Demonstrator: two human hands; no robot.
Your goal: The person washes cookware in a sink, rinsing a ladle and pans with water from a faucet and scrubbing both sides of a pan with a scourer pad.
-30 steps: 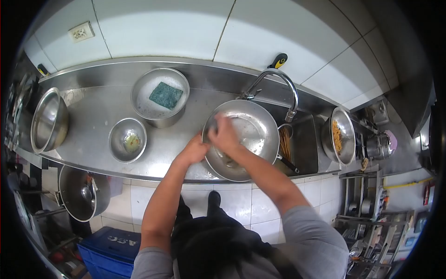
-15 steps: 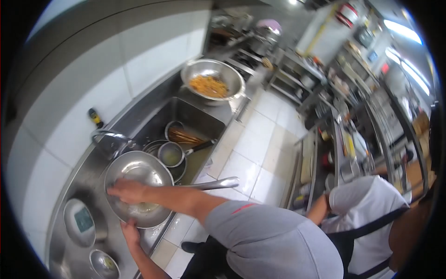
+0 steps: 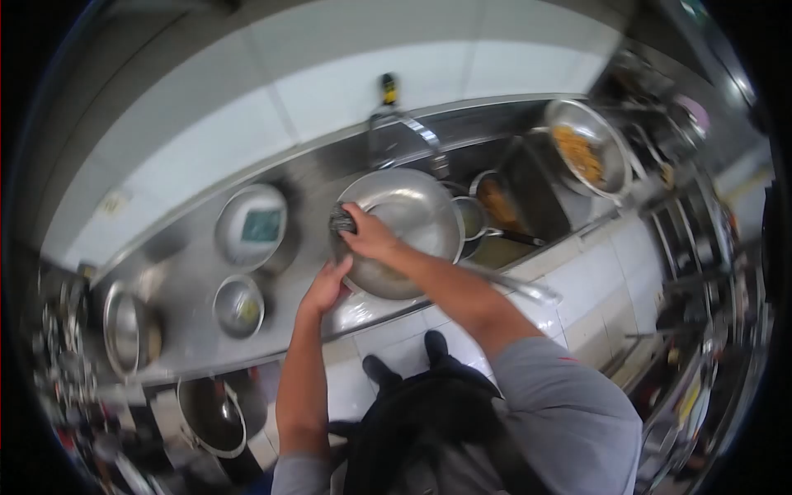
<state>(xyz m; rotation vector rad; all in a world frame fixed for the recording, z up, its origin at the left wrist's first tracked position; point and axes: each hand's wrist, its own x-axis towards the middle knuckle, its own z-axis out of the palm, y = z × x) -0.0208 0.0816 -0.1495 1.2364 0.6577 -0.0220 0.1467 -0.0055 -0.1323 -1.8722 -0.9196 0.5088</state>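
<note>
A wide metal pan (image 3: 421,216) with a long handle lies on the steel counter beside the sink. At its lower left rim is my left hand (image 3: 328,285), its fingers closed on the edge with the thumb over it. My right hand (image 3: 366,233) presses a dark metal scouring pad (image 3: 342,218) against the pan's left inner wall. Left of the pan stand a pot of soapy water (image 3: 229,227) with a green scrub pad (image 3: 261,225) in it and a small bowl (image 3: 238,317) with something yellowish inside.
The faucet (image 3: 421,130) rises behind the pan. In the sink (image 3: 540,198) are a strainer and other cookware. A bowl of orange-brown food (image 3: 581,155) stands at the right, an empty metal bowl (image 3: 124,332) at the far left. Below the counter is a large pot (image 3: 210,417).
The view has swung back left from the sink and aisle to the counter. My right hand is still in the pan, now at its left wall. The co-worker is no longer in sight.
</note>
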